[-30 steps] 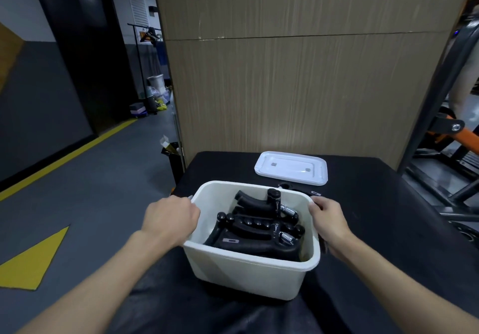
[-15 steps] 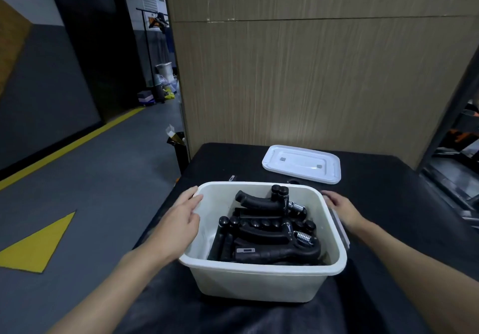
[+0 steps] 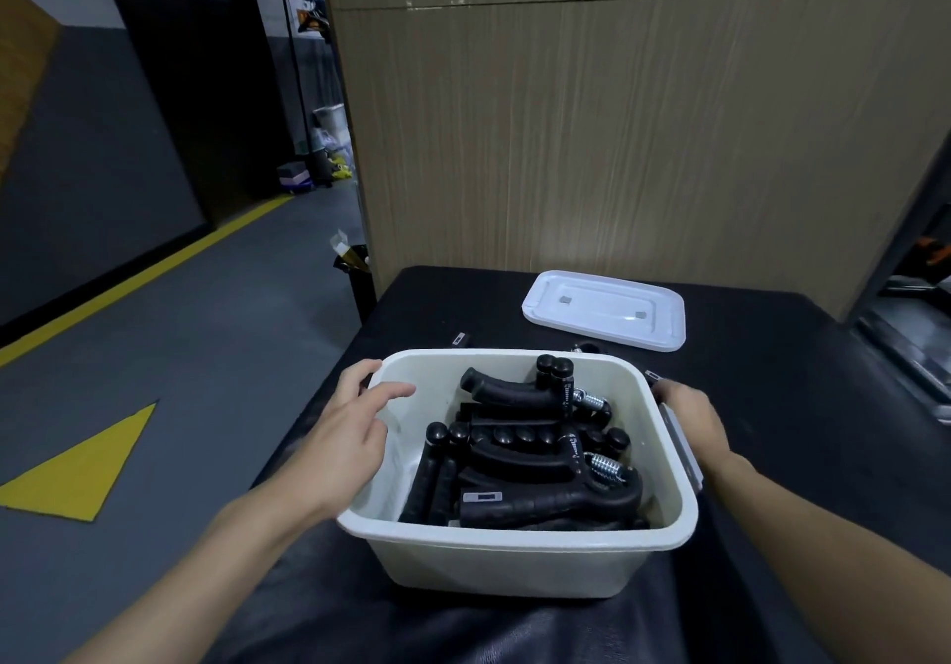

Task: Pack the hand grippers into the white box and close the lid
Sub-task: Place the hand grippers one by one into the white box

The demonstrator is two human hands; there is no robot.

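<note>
A black surface (image 3: 782, 406) stands against a wood-panelled wall (image 3: 617, 148), and on its near part I see the white box (image 3: 514, 558) uncovered, with the black hand grippers (image 3: 540, 462) piled inside it. The lid (image 3: 604, 310) lies flat on the surface beyond the box, apart from it. My left hand (image 3: 350, 432) rests at the box's left rim with fingers loosely spread and holding nothing, while my right hand (image 3: 692, 419) lies against the outside of the right wall, fingers stretched forward.

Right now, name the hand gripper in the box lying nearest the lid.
The hand gripper at the white box's far end, curved handle pointing left; the others lie closer to you.
</note>
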